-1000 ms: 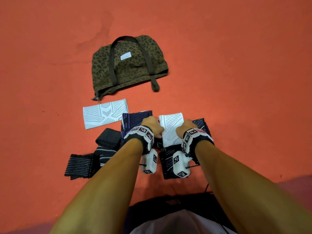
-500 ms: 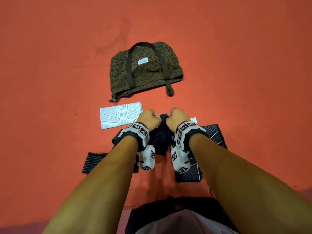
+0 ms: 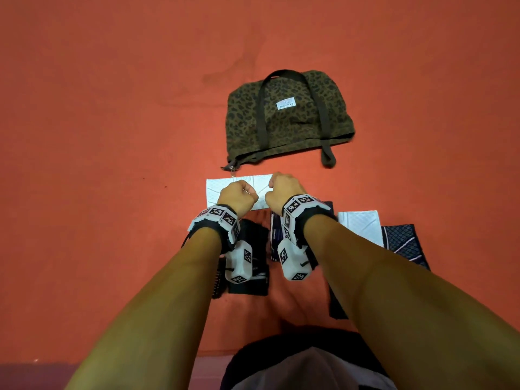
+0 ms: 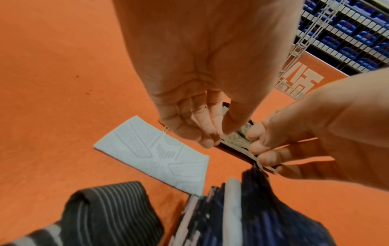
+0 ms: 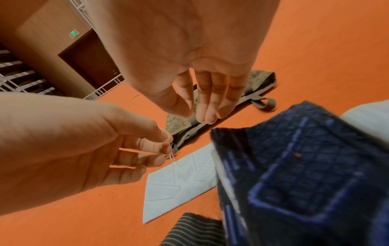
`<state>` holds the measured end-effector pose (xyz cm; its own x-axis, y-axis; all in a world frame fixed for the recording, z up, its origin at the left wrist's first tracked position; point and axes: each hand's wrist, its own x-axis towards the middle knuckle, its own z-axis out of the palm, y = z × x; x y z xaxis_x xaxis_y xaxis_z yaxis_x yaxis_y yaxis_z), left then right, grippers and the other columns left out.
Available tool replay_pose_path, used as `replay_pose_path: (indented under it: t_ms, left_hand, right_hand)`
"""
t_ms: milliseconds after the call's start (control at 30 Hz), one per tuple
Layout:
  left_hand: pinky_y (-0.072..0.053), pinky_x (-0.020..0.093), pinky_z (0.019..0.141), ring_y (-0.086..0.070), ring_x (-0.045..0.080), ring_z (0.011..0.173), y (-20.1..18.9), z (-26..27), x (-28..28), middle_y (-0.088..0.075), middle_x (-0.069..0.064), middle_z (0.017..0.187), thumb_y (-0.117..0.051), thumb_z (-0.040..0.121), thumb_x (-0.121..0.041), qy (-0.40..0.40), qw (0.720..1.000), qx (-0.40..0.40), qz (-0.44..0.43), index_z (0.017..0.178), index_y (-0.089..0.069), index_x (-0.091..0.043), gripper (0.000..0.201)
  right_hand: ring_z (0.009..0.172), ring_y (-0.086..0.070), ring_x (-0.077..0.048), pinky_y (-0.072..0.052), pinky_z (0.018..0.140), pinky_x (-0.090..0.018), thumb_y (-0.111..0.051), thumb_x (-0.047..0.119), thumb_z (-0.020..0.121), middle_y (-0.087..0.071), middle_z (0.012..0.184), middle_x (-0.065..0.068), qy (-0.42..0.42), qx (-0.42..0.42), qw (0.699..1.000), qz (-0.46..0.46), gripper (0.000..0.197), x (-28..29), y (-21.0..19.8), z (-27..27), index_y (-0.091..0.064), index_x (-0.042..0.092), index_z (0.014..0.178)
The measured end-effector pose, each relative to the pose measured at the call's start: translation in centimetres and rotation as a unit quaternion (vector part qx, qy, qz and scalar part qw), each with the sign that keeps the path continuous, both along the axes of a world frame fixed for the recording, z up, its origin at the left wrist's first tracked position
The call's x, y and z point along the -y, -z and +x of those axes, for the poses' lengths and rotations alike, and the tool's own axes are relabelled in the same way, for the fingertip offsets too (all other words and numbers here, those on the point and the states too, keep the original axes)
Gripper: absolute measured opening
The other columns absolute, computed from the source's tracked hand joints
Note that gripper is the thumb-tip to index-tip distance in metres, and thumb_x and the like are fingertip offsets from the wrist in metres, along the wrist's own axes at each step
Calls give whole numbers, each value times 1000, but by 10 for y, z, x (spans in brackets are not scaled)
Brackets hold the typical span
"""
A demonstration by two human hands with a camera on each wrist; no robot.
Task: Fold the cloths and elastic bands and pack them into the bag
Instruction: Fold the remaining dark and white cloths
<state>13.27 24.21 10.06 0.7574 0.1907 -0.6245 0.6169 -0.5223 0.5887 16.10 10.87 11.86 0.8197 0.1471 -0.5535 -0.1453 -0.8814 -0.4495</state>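
Hands [image 3: 260, 194] empty above white cloth [image 3: 215, 190]; bag [image 3: 287, 119] flat.

leopard-print bag [image 3: 287, 119]: flat on floor, zipped | white patterned cloth [image 3: 222, 190]: flat, just before bag | striped black elastic band [image 4: 101, 214]: bunched | navy cloth [image 5: 305, 174]: folded, blurred

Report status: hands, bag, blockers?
Left hand and right hand empty, fingers loosely curled, over white band. Bag flat on floor just beyond. Nothing between hands and bag.
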Motion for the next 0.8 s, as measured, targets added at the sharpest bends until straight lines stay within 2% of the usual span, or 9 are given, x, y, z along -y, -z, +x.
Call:
replay_pose_path:
  t_ms: [100, 200, 333, 433, 500, 600, 667, 733, 800]
  left_hand:
    - [-56, 44, 88, -67, 33, 95, 8, 7, -21, -71, 8, 92, -58, 83, -11, -3, 1000, -5, 3, 73, -57, -23, 15]
    - [-55, 42, 89, -67, 32, 95, 19, 15, -40, -71, 9, 91, -58, 83, -9, 0, 1000, -13, 16, 73, -56, -23, 17]
    - [-49, 30, 76, -62, 25, 86, 38, 25, -59, -66, 2, 86, -60, 86, -9, 2, 999, -25, 32, 75, -55, -22, 17]
    - [-42, 26, 73, -59, 22, 86, 57, 27, -71, -64, 1, 88, -62, 86, -9, 10, 998, -44, 33, 80, -56, -18, 12]
    - [-42, 27, 73, -59, 25, 89, 67, 27, -77, -65, 6, 94, -63, 85, -10, 13, 998, -51, 32, 86, -58, -14, 7]
    - [-44, 30, 76, -61, 30, 94, 84, 28, -87, -65, 14, 106, -63, 86, -13, 16, 998, -56, 33, 95, -58, -11, 10]
    - [-43, 29, 78, -60, 30, 99, 94, 28, -91, -61, 15, 115, -64, 87, -16, 6, 997, -67, 40, 100, -59, -12, 14]
    - [-40, 26, 83, -55, 24, 102, 104, 28, -95, -55, 15, 124, -63, 87, -18, -5, 996, -74, 48, 105, -58, -14, 19]
    - [-35, 25, 86, -42, 16, 99, 110, 27, -100, -46, 16, 130, -62, 89, -19, -7, 994, -86, 64, 115, -58, -12, 27]
  right_hand:
    - [116, -55, -32, -49, 89, -34, -53, 8, 84, -56, 127, -13, 0, -15, 1000, -10, 40, -21, 10, 8, -55, 9, 123]
    - [118, -54, -31, -49, 91, -35, -55, 11, 86, -54, 128, -13, 5, -31, 999, -23, 40, -37, 23, 16, -53, 9, 125]
    - [117, -53, -35, -49, 90, -38, -57, 14, 87, -50, 129, -15, 14, -70, 997, -37, 45, -52, 41, 23, -47, 7, 130]
    - [118, -52, -37, -50, 91, -41, -54, 13, 86, -46, 131, -17, 19, -99, 994, -47, 49, -62, 55, 26, -42, 6, 133]
    - [120, -50, -38, -49, 94, -45, -53, 12, 86, -43, 133, -18, 21, -117, 991, -55, 52, -66, 62, 28, -40, 6, 135]
    - [123, -47, -40, -47, 96, -47, -54, 14, 87, -37, 137, -19, 23, -143, 987, -73, 50, -73, 73, 31, -38, 4, 134]
    - [124, -46, -40, -47, 97, -47, -54, 14, 87, -30, 140, -20, 31, -163, 983, -84, 52, -75, 79, 34, -36, 4, 135]
    - [124, -45, -40, -48, 97, -47, -54, 12, 87, -21, 145, -21, 37, -179, 979, -91, 55, -75, 86, 36, -34, 4, 137]
    - [123, -46, -40, -49, 97, -47, -53, 11, 86, -14, 147, -22, 46, -194, 975, -100, 58, -75, 91, 38, -31, 5, 140]
